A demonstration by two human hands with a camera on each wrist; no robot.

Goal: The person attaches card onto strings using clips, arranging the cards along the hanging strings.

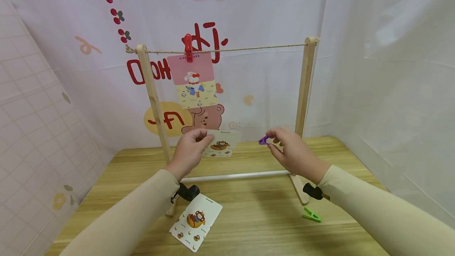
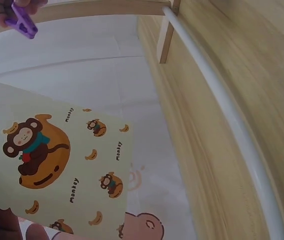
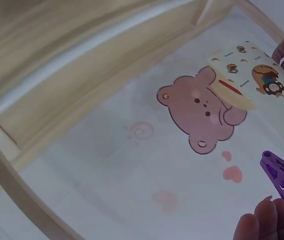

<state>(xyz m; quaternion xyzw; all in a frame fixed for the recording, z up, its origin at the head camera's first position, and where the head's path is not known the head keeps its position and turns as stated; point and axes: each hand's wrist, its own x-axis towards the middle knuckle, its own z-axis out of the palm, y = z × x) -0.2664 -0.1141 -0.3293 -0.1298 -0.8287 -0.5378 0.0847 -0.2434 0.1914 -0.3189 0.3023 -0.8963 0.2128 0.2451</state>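
My left hand (image 1: 191, 147) pinches a monkey-print card (image 1: 221, 144) by its left edge, holding it up below the rope (image 1: 245, 49). In the left wrist view the card (image 2: 57, 160) shows a large monkey on a banana with smaller ones around it. Between thumb and fingers of my right hand (image 1: 293, 151) is a purple clothespin (image 1: 264, 140), its tip pointing left toward the card, with a gap between them. A pink and yellow rabbit card (image 1: 193, 82) hangs from the rope under a red clothespin (image 1: 188, 48).
The rope spans two wooden posts (image 1: 303, 90), with a white rod (image 1: 234, 176) low between them. Another monkey card (image 1: 196, 223) lies on the wooden table (image 1: 249, 224) near the left forearm. A green clothespin (image 1: 312, 215) lies by the right post's foot.
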